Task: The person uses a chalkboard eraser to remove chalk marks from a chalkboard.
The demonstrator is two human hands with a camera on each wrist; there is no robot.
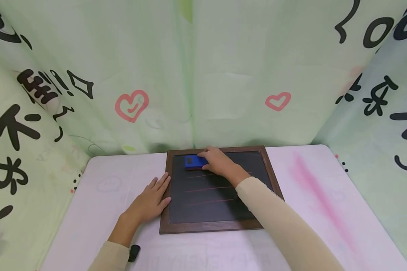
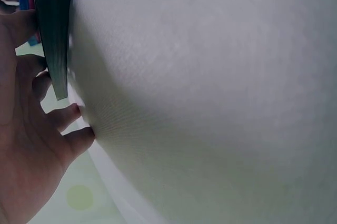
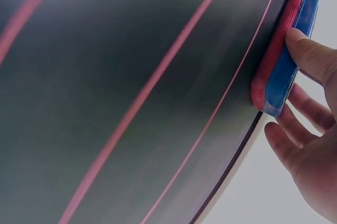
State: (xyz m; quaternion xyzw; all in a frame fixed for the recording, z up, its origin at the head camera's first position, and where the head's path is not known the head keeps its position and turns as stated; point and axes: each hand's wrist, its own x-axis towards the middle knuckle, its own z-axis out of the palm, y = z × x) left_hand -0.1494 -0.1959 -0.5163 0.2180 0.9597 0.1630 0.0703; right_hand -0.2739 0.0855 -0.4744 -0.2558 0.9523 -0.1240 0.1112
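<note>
A blackboard (image 1: 207, 212) in a brown wooden frame lies on the table, with three thin red lines running across its dark face. My right hand (image 1: 220, 162) grips a blue board eraser (image 1: 194, 162) near the board's top left corner. In the right wrist view, the eraser's red felt side (image 3: 271, 58) faces the board, thumb on one side and fingers on the other. My left hand (image 1: 150, 203) rests with extended fingers along the left side of the frame. The left wrist view shows its fingertips at the frame's edge and on the tabletop.
The white table (image 1: 122, 180) has a pink streak (image 1: 322, 192) on its right part. Green printed curtains (image 1: 230, 75) hang close behind the board and on both sides. A small black object (image 1: 133, 253) shows beside my left wrist.
</note>
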